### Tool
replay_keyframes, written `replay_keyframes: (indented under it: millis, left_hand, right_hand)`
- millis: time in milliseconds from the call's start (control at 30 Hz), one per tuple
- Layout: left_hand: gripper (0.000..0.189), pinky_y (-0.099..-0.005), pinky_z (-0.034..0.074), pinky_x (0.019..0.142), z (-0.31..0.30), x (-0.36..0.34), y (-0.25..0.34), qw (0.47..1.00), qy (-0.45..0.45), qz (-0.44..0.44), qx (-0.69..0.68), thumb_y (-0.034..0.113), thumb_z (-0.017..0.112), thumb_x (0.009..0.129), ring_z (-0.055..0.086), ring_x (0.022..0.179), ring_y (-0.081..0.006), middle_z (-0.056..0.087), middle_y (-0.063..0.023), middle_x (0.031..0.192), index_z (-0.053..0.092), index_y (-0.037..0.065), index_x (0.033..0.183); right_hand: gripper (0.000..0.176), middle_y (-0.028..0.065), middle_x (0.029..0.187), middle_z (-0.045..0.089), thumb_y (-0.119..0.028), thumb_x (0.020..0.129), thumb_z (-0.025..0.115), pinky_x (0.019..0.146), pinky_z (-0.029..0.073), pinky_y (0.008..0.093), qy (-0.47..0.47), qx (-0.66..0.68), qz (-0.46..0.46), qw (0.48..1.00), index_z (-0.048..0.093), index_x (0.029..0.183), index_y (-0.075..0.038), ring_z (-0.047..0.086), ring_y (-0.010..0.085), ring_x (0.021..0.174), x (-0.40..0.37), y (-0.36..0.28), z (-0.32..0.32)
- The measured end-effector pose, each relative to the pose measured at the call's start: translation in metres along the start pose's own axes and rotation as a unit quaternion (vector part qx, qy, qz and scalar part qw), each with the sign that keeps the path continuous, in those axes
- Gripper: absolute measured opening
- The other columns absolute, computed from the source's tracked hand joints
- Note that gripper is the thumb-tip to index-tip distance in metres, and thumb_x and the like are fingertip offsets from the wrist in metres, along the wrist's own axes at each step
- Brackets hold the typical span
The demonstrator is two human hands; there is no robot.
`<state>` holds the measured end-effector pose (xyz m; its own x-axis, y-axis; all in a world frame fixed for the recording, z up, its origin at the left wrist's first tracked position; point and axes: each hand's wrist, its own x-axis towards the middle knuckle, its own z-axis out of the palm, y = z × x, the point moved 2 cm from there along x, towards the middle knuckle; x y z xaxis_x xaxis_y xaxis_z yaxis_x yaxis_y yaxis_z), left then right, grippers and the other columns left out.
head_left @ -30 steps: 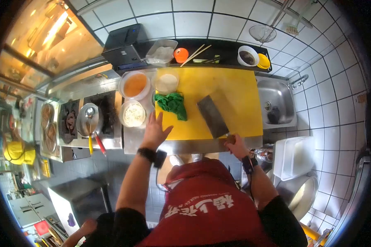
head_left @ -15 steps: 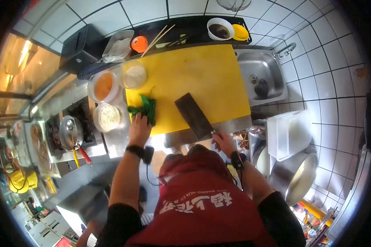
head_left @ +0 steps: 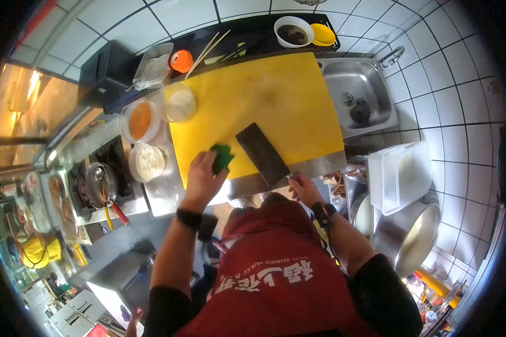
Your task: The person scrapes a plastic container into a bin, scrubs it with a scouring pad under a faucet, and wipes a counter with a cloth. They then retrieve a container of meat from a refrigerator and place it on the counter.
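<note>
My left hand [head_left: 204, 175] is closed round a small bunch of green leafy vegetable [head_left: 222, 158] over the front left part of the yellow cutting board [head_left: 253, 90]. The leaves stick out past my fingers toward the cleaver. In my right hand [head_left: 305, 190] is the handle of a cleaver [head_left: 261, 154], near the board's front edge. Its broad dark blade lies across the board, pointing away to the left, a short gap from the greens. Most of the handle is hidden by my fingers.
Left of the board stand tubs of orange contents [head_left: 141, 120], white powder [head_left: 180, 102] and pale food [head_left: 148, 162]. A pan [head_left: 101, 185] sits on the stove. To the right are a sink [head_left: 357, 92] and a white bin [head_left: 399, 177]. Chopsticks [head_left: 203, 54] lie behind the board.
My left hand has moved right, toward the cleaver, with the greens gathered into a smaller bunch. The cleaver and my right hand have hardly moved. The view has shifted slightly.
</note>
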<state>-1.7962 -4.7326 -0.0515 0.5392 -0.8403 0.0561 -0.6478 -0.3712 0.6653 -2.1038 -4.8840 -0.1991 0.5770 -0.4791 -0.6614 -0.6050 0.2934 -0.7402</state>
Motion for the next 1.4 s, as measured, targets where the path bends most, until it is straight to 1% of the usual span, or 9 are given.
replay_keyframes:
  millis: [133,200,333,433,533,700,933,1133,1400]
  left_hand:
    - [0.026,-0.0502,0.052,0.085,0.066,0.055,-0.007,0.986,0.045,0.153,0.049,0.011,0.068,0.078,0.061,0.098,-0.0415,0.062,-0.0208,0.104,0.064,0.000,0.101]
    - [0.018,-0.0463,0.051,0.086,0.100,0.062,-0.009,0.970,-0.105,0.138,0.171,0.013,0.062,0.083,0.060,0.098,-0.0369,0.062,-0.0164,0.104,0.069,0.005,0.097]
    - [0.016,-0.0444,0.051,0.086,0.120,0.038,-0.001,0.955,-0.095,0.163,0.227,0.014,0.061,0.081,0.060,0.099,-0.0352,0.061,-0.0145,0.103,0.068,0.005,0.092]
    - [0.016,-0.0415,0.051,0.086,0.110,0.013,0.008,0.925,-0.212,0.229,0.215,0.019,0.063,0.082,0.061,0.098,-0.0315,0.062,-0.0117,0.098,0.069,0.007,0.091]
    - [0.019,-0.0417,0.052,0.084,0.108,-0.016,-0.014,0.917,-0.274,0.248,0.148,0.022,0.065,0.081,0.063,0.093,-0.0307,0.062,-0.0117,0.089,0.069,0.006,0.091]
    - [0.019,-0.0476,0.054,0.082,-0.001,-0.065,-0.027,0.995,-0.070,0.064,0.003,0.011,0.067,0.072,0.064,0.094,-0.0398,0.066,-0.0183,0.095,0.067,0.000,0.088]
    - [0.029,-0.0433,0.053,0.092,-0.089,-0.141,-0.140,0.976,0.100,-0.189,0.037,0.005,0.062,0.077,0.064,0.104,-0.0420,0.067,-0.0239,0.111,0.068,-0.006,0.103]
    - [0.035,-0.0451,0.052,0.091,-0.075,-0.118,-0.151,0.972,0.131,-0.187,0.063,0.006,0.062,0.079,0.063,0.100,-0.0420,0.067,-0.0223,0.105,0.069,0.001,0.112]
    - [0.052,-0.0495,0.044,0.108,-0.012,-0.115,-0.169,0.976,0.042,-0.089,0.196,0.006,0.062,0.078,0.049,0.129,-0.0389,0.055,-0.0171,0.138,0.063,0.008,0.130]
  right_hand:
    - [0.043,0.0109,0.088,0.068,-0.042,0.101,0.059,0.060,0.053,0.0363,-0.004,-0.035,-0.004,0.999,0.057,0.111,0.000,0.066,0.0186,0.069,-0.001,-0.006,0.001]
    - [0.042,0.0105,0.088,0.068,-0.041,0.101,0.059,0.060,0.053,0.0370,-0.001,-0.045,-0.013,0.999,0.057,0.109,0.000,0.065,0.0188,0.069,-0.003,-0.011,0.002]
    - [0.028,0.0067,0.084,0.065,-0.030,0.103,0.058,0.054,0.050,0.0296,0.015,-0.053,-0.010,0.998,0.055,0.107,-0.002,0.060,0.0125,0.063,-0.004,-0.015,0.002]
    - [0.041,0.0106,0.088,0.068,-0.041,0.102,0.058,0.062,0.053,0.0372,-0.005,-0.072,-0.017,0.997,0.055,0.110,0.000,0.065,0.0189,0.068,-0.002,-0.010,0.003]
    - [0.031,0.0059,0.082,0.064,-0.031,0.102,0.059,0.054,0.049,0.0286,0.020,-0.062,-0.032,0.997,0.057,0.116,-0.003,0.059,0.0126,0.065,0.000,-0.006,0.004]
    - [0.028,0.0047,0.080,0.063,-0.031,0.104,0.057,0.052,0.048,0.0275,0.019,-0.003,0.034,0.999,0.057,0.109,-0.003,0.057,0.0113,0.062,-0.003,-0.013,0.003]
    - [0.030,0.0038,0.081,0.060,-0.033,0.104,0.059,0.054,0.046,0.0320,0.003,-0.003,0.025,1.000,0.057,0.111,-0.004,0.055,0.0117,0.065,-0.006,-0.024,-0.010]
    - [0.028,0.0036,0.080,0.058,-0.031,0.105,0.056,0.054,0.045,0.0314,0.010,-0.040,0.025,0.999,0.055,0.110,-0.003,0.053,0.0119,0.063,-0.012,-0.046,-0.021]
    - [0.028,0.0038,0.079,0.058,-0.031,0.105,0.056,0.053,0.045,0.0309,0.011,-0.035,0.008,0.999,0.052,0.103,-0.004,0.053,0.0116,0.061,-0.011,-0.053,-0.020]
